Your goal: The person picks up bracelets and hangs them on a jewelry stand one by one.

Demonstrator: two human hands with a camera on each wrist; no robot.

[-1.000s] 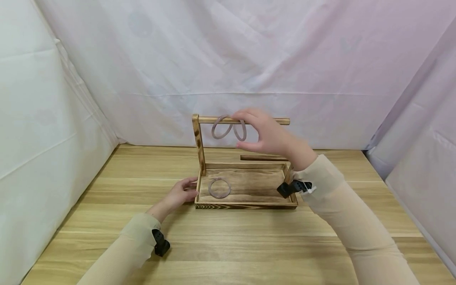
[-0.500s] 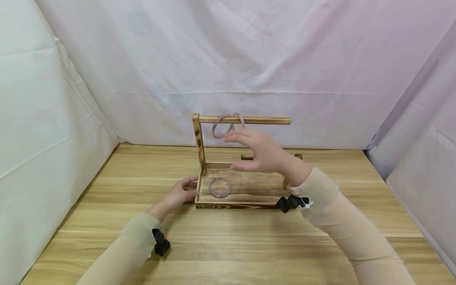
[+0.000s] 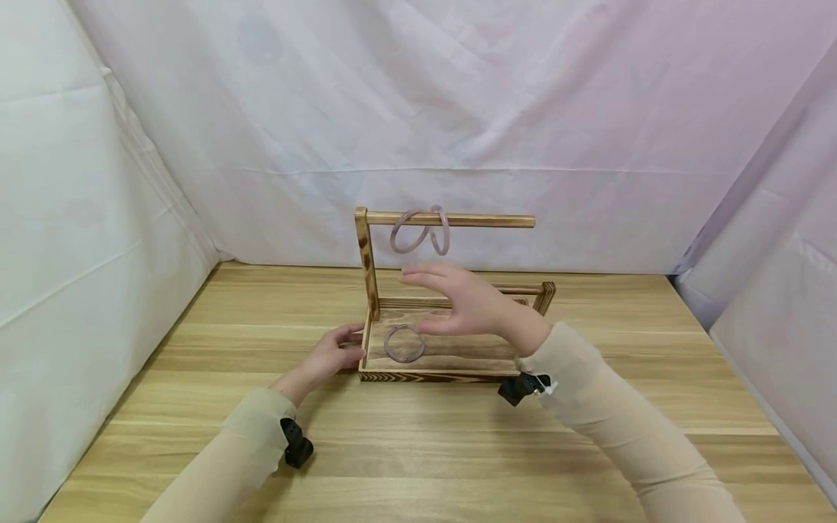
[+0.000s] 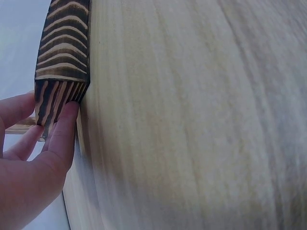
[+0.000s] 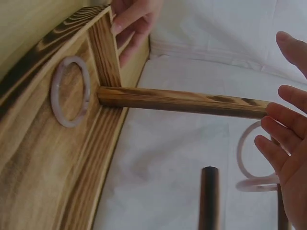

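Observation:
Two pale purple bangles, a left one (image 3: 394, 238) and a right one (image 3: 447, 234), hang on the upper bar (image 3: 490, 220) of a wooden stand in the head view. A third bangle (image 3: 404, 361) lies flat at the left in the stand's tray (image 3: 458, 361). My right hand (image 3: 474, 301) hovers above the tray, below the hanging bangles, thumb and fingers spread and holding nothing. My left hand (image 3: 330, 356) rests at the tray's left end; in the left wrist view its fingertips (image 4: 69, 112) touch the outside of the dark-grained end wall.
A post (image 3: 368, 269) at the tray's left carries the upper bar, whose right end is free. A lower bar (image 3: 519, 289) runs behind the tray from a short post (image 3: 545, 298) at the right. White cloth (image 3: 418, 131) encloses the wooden table (image 3: 418, 450).
My right hand has come away from the right-hand hanging bangle and moved down and slightly left, over the tray. That bangle stays on the bar. The left hand has not moved.

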